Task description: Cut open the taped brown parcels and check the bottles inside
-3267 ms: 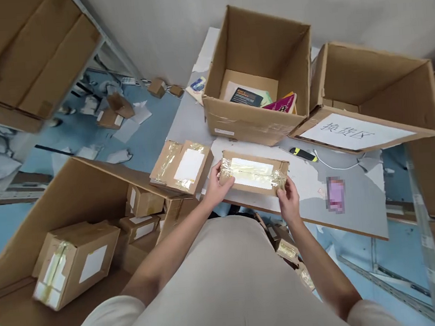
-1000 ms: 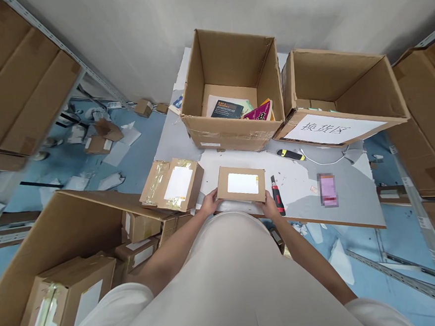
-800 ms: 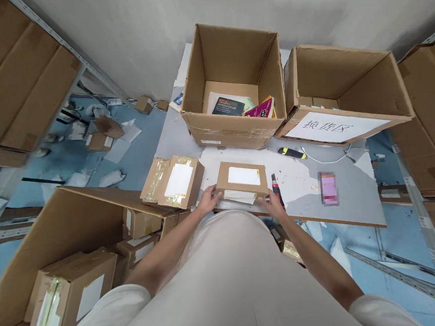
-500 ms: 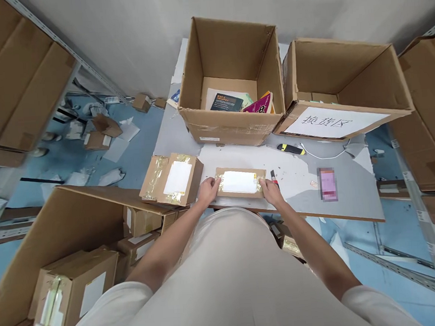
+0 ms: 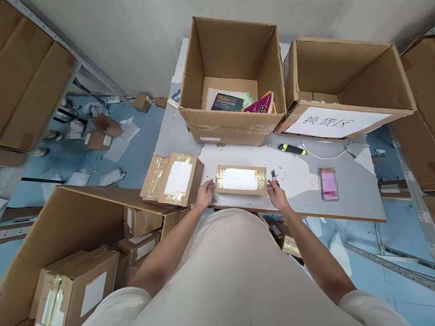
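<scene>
A small flat cardboard parcel (image 5: 241, 179) with a white label and shiny tape at both ends lies on the table in front of me. My left hand (image 5: 205, 194) is just off its left end, fingers loosely apart and holding nothing. Off its right end is my right hand (image 5: 277, 194), also released, with the fingers extended. Right behind those fingers lies a red and black utility knife (image 5: 274, 178); whether they touch it I cannot tell. To the left stand taped cardboard boxes, the nearer bearing a white label (image 5: 179, 178).
Behind the parcel stands an open carton (image 5: 233, 127) with several books inside. Beside it is another carton (image 5: 349, 81) with a handwritten sign. A yellow-black cutter (image 5: 291, 149) and a blurred pink object (image 5: 329, 184) lie on the table (image 5: 297, 192). A large carton (image 5: 72, 213) of parcels sits lower left.
Both hands have let go of the parcel's ends and moved slightly outward. The parcel stays lying in about the same spot.
</scene>
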Tool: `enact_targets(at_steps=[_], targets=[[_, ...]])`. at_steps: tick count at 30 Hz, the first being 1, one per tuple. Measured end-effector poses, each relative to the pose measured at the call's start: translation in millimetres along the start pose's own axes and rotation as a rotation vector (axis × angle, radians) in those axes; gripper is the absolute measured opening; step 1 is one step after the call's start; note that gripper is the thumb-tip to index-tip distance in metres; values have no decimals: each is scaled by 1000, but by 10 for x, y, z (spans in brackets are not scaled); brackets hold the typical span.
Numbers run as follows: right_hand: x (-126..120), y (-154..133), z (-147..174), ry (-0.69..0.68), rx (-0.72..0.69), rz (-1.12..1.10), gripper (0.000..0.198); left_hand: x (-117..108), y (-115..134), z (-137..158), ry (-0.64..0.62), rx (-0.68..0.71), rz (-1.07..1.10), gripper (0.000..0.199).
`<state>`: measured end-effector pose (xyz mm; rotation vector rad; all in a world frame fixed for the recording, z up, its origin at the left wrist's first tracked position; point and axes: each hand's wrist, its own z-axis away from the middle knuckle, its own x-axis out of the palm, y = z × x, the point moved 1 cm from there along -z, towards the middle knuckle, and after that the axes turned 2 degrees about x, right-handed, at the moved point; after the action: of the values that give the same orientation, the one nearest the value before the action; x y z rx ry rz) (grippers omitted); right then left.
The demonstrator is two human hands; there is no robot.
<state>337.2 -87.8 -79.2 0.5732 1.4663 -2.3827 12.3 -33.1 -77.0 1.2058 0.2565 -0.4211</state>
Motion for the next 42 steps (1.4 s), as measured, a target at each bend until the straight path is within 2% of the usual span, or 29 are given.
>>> enact_targets(at_steps=[4,6,10,12,15,18,22,28,34,36,40,42], targets=[[112,62,111,-85,-72,28,75,94,-159,69,-113,47,96,62],[188,27,131,-117,-81,5,69,147,-188,87,-152,55,164,66],[233,-68,136,-92,-78,-58,48,156,-133,105,-144,58,208,57],[172,-121,131,-78,-107,18,40,99,-35,107,-120,103,139,49],[39,-207,93,-74,-120,224,34,0,164,75,-44,152,-90,40],[-30,-278,8,-69,-91,319,42,-23,329,-4,-6,97,-290,39],[10,-290,-121,-76,-52,345,44,42,377,-106,-11,26,-318,38],[52,-153,-184,-83,-27,289,45,101,190,-133,12,-6,-216,42],[42,84,-20,-75,4,165,45,100,-137,-51,0,-37,-20,37],[55,151,69,-93,0,135,53,87,-236,-3,-36,-36,27,38],[148,184,217,-172,-53,80,84,106,-349,83,-138,-13,90,58],[214,150,253,-188,-82,45,87,146,-357,111,-192,21,97,61]])
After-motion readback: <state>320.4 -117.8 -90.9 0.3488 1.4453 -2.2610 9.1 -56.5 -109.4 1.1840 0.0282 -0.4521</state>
